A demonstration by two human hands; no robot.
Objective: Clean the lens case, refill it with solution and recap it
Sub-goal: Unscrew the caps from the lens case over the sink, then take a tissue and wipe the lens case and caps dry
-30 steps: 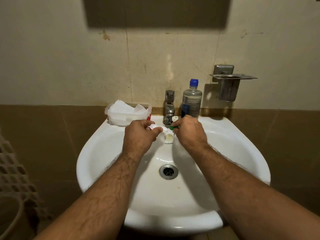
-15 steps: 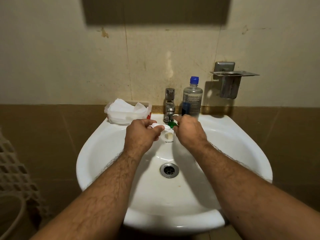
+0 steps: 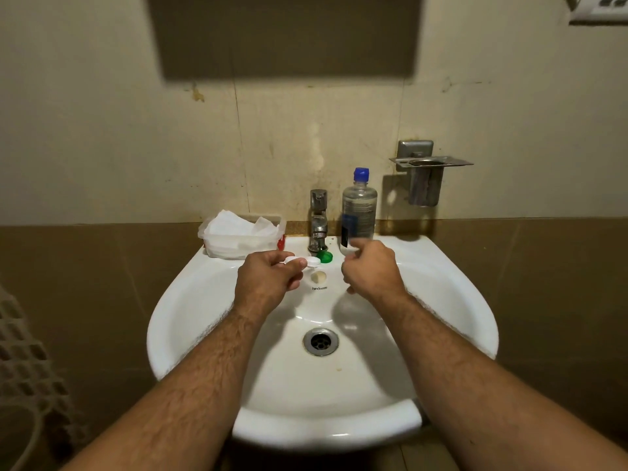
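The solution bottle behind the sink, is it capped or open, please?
Capped: the solution bottle stands upright with its blue cap on.

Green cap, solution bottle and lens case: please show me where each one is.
green cap (image 3: 324, 257), head view, on its top face.
solution bottle (image 3: 359, 205), head view, on the clear body.
lens case (image 3: 312, 261), head view, on the white well beside the left hand.

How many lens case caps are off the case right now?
1 that I can see: the green cap lies on the sink ledge by the tap. The left hand covers part of the lens case, so another cap may be hidden.
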